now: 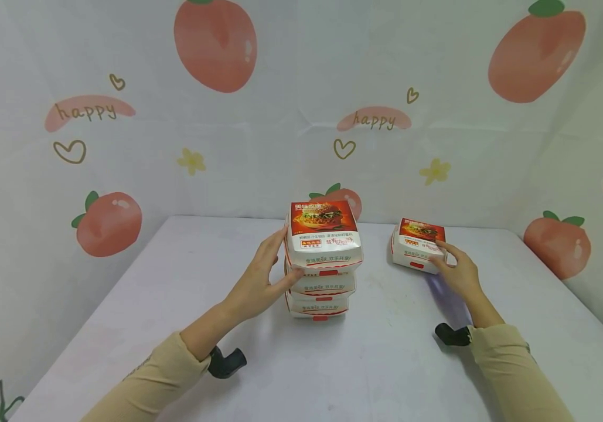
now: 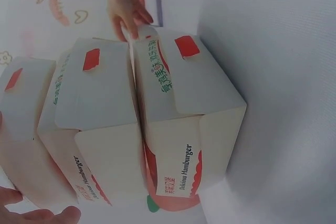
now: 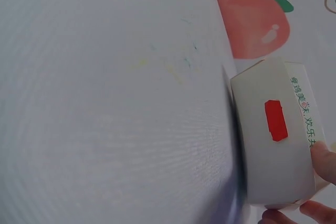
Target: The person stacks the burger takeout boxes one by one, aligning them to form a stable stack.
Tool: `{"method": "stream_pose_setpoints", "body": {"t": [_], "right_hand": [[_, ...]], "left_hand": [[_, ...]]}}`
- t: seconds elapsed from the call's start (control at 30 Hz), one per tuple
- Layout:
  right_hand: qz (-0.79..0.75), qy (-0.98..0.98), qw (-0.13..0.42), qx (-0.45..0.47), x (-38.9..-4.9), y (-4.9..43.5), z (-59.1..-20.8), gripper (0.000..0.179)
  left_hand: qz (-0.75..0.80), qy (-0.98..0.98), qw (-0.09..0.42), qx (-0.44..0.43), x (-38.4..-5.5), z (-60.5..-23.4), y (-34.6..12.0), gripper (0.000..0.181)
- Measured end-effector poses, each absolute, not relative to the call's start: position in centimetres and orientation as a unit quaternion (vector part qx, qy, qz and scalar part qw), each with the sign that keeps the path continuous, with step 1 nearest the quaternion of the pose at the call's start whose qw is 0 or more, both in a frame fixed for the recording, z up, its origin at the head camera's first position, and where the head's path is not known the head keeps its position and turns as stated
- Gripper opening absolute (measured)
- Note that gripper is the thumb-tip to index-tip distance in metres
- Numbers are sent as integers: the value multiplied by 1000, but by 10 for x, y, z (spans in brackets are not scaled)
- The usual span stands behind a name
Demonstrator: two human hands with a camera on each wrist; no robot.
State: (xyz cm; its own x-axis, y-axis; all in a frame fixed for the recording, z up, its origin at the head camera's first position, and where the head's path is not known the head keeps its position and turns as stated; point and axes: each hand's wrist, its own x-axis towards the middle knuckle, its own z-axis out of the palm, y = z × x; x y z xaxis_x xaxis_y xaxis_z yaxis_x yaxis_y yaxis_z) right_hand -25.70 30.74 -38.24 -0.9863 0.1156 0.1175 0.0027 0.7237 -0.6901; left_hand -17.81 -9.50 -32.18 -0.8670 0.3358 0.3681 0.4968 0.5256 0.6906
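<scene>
Near the middle of the table, three white paper burger boxes stand in a stack, a red burger picture on the top burger box (image 1: pixel 322 237). My left hand (image 1: pixel 256 284) holds that top box at its left side, thumb at the front corner and fingers further back. Below it sit the middle burger box (image 2: pixel 97 90) and the bottom burger box (image 2: pixel 184 85), each with a red tab in front. To the right, a separate burger box (image 1: pixel 417 246) is in the grip of my right hand (image 1: pixel 459 272). In the right wrist view its base is close to the tabletop.
The white-covered table (image 1: pixel 380 363) reaches back to a hanging cloth (image 1: pixel 290 158) printed with fruit, hearts and "happy". Black wrist-camera mounts (image 1: pixel 225 362) jut out below both wrists. A green cord (image 1: pixel 3 404) shows at the lower left.
</scene>
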Motion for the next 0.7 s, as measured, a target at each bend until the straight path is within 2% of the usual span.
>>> {"method": "stream_pose_setpoints", "body": {"t": [0.7], "right_hand": [[366,-923,113,-24,-248,300,-361,57]], "left_hand": [[-425,-866,96,-245,-179,-321,-95,77]]}}
